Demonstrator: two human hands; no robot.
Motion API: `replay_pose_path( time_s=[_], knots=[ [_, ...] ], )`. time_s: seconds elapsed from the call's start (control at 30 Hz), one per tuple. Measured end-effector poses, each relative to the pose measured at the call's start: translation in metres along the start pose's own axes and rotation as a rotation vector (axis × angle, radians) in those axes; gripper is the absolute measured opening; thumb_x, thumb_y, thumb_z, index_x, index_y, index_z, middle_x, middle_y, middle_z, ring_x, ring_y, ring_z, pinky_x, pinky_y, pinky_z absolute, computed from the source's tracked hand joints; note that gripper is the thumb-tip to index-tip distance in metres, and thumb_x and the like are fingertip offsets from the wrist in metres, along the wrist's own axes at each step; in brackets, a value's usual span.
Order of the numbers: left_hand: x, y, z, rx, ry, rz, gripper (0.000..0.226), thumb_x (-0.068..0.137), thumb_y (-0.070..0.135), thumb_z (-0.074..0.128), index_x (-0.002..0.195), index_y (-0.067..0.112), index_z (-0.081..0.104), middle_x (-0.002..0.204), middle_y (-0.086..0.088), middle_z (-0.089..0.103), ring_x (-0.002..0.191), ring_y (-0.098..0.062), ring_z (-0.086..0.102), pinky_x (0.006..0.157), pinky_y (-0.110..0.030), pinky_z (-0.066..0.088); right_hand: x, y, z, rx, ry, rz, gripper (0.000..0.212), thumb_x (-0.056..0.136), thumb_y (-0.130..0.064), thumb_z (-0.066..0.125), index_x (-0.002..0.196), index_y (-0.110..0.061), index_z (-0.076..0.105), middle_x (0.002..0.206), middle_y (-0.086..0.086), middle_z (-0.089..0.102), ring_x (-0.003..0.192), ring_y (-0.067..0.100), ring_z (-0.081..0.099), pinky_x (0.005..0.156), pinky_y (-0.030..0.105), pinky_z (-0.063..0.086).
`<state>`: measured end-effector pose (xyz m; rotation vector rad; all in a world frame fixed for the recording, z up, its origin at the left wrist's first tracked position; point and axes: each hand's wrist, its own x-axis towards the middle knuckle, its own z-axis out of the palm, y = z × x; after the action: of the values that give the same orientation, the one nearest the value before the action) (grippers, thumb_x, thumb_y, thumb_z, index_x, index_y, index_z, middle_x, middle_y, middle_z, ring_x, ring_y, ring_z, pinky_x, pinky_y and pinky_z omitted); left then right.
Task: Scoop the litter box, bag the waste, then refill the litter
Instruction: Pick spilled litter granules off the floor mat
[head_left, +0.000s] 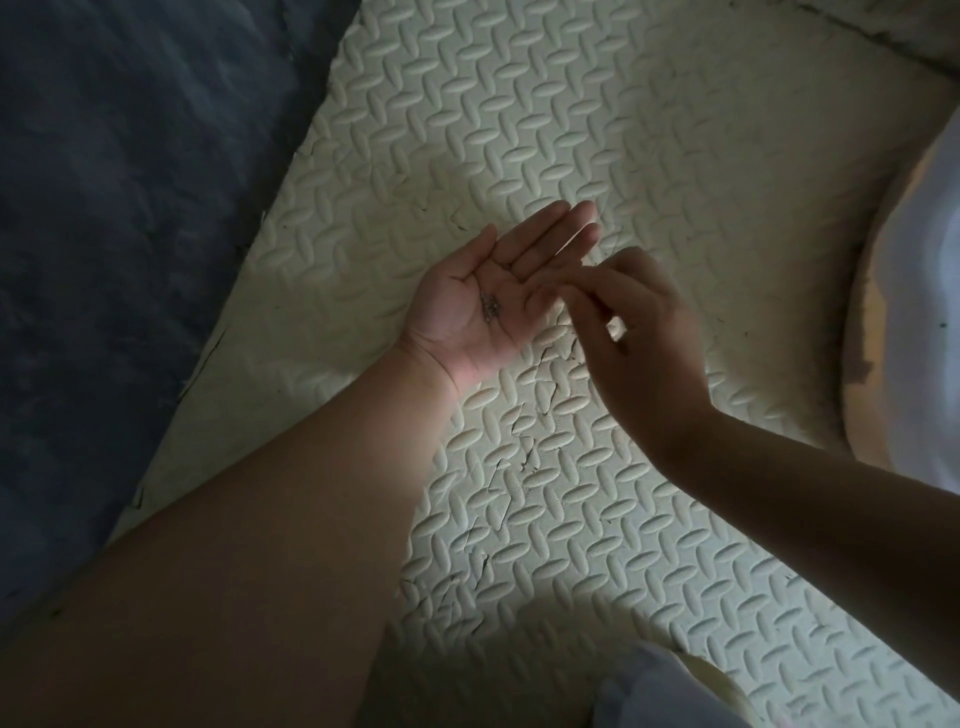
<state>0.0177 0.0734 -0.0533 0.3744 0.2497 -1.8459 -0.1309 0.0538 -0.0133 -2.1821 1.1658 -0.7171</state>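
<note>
Grey litter grains (490, 307) sit in a tiny dark clump mid-palm on the left hand (457, 319), which lies flat, open and palm up. They're just left of the right hand (644, 332), whose grip is pinched together. Can't tell if it's got a grain. Foam mat (571, 104) is underneath.

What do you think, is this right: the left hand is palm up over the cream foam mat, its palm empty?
Not quite. The head view shows the left hand palm up over the cream foam mat, but a few dark grains lie on its palm.
</note>
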Motion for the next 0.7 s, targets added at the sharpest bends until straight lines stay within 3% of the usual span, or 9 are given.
replay_pose_path(
  time_s=[0.1,0.17,0.23,0.3,0.4,0.7],
  knots=[
    [0.000,0.001,-0.002,-0.001,0.016,0.005,0.048,0.099,0.022,0.030,0.130,-0.011,0.046,0.136,-0.026,0.048,0.137,-0.030,0.030,0.110,-0.042,0.029,-0.019,0.022,-0.015,-0.076,-0.019,0.037,0.030,0.090,-0.018,0.060,0.119,-0.015,0.063,0.101,0.002,0.053,0.089,0.013,0.053,0.081,0.026,0.047],
    [-0.001,0.001,-0.003,-0.012,0.014,-0.001,0.048,0.100,0.022,0.030,0.130,-0.012,0.046,0.136,-0.027,0.047,0.137,-0.029,0.029,0.112,-0.041,0.028,-0.036,0.040,-0.024,-0.240,-0.147,0.037,0.043,0.089,-0.027,0.056,0.131,-0.016,0.056,0.119,0.006,0.052,0.109,0.019,0.047,0.093,0.034,0.044],
    [-0.001,0.001,-0.002,-0.017,0.023,-0.004,0.048,0.100,0.022,0.030,0.130,-0.013,0.045,0.136,-0.028,0.047,0.137,-0.029,0.028,0.112,-0.041,0.027,-0.054,0.053,-0.030,-0.412,-0.341,-0.055,0.054,0.093,-0.039,0.047,0.143,-0.018,0.042,0.143,0.006,0.041,0.132,0.024,0.034,0.105,0.045,0.036],
    [-0.001,0.000,-0.002,-0.014,0.024,-0.005,0.049,0.100,0.022,0.030,0.131,-0.013,0.045,0.136,-0.028,0.047,0.137,-0.029,0.028,0.112,-0.041,0.027,-0.066,0.057,-0.032,-0.515,-0.488,-0.180,0.060,0.097,-0.046,0.036,0.149,-0.016,0.029,0.156,0.006,0.025,0.145,0.026,0.017,0.116,0.046,0.020],
    [-0.002,0.000,0.000,0.003,0.034,-0.005,0.048,0.100,0.022,0.030,0.132,-0.012,0.044,0.138,-0.027,0.046,0.137,-0.029,0.028,0.113,-0.041,0.026,-0.076,0.053,-0.031,-0.574,-0.590,-0.225,0.062,0.100,-0.043,0.025,0.151,-0.009,0.018,0.159,0.008,0.012,0.147,0.029,0.004,0.118,0.048,0.012],
    [-0.003,0.000,0.000,0.000,0.041,-0.014,0.050,0.101,0.023,0.028,0.132,-0.012,0.044,0.138,-0.027,0.045,0.138,-0.029,0.027,0.115,-0.040,0.024,-0.088,0.036,-0.026,-0.566,-0.677,-0.317,0.062,0.100,-0.041,0.026,0.151,-0.008,0.014,0.159,0.010,0.010,0.147,0.029,0.003,0.118,0.046,0.009]
  ],
)
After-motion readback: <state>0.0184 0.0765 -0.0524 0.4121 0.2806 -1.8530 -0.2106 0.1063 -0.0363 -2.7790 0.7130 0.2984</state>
